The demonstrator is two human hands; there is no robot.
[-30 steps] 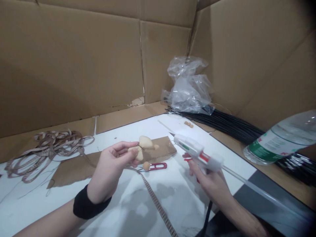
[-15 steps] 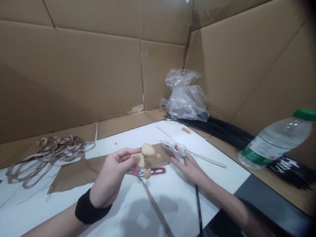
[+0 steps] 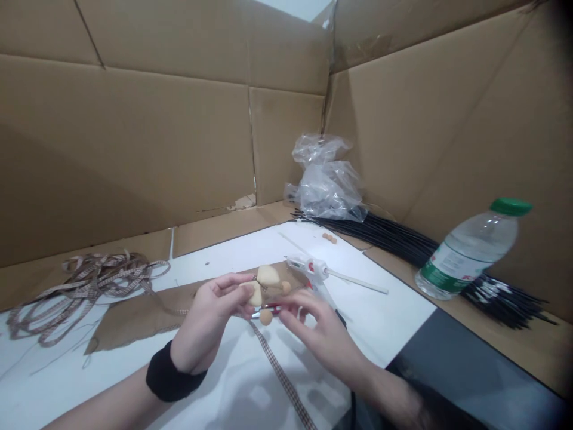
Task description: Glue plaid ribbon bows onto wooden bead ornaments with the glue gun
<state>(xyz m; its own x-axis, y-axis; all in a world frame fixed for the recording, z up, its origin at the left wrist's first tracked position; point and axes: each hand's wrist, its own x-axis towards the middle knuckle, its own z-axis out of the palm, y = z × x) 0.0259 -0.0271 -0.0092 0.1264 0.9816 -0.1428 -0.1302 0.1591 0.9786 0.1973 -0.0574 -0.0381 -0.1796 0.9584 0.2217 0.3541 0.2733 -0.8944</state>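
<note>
My left hand (image 3: 215, 307) pinches a cream, bow-like piece (image 3: 268, 275) with two puffy lobes. Two round wooden beads (image 3: 265, 317) hang at its right side. A brown-and-white checked ribbon (image 3: 282, 376) trails from below the left hand toward the front edge. My right hand (image 3: 316, 322) is close by the beads, thumb and index finger curled toward each other at a red-handled tool (image 3: 274, 309). Whether those fingers grip the tool or a bead, I cannot tell. Behind the right hand lies a white glue gun (image 3: 308, 267) with a glue stick in its back end.
Tangled checked ribbon (image 3: 107, 280) lies at the left beside a flat cardboard strip (image 3: 134, 313). Small wooden beads (image 3: 329, 238), a clear plastic bag (image 3: 326, 185), black rods (image 3: 394, 233) and a green-capped water bottle (image 3: 468, 257) stand farther back and right. Cardboard walls (image 3: 170, 143) enclose the table.
My right hand has let go of the glue gun and moved left to the beads and red-handled tool. The left hand still holds the cream piece. The view has shifted slightly.
</note>
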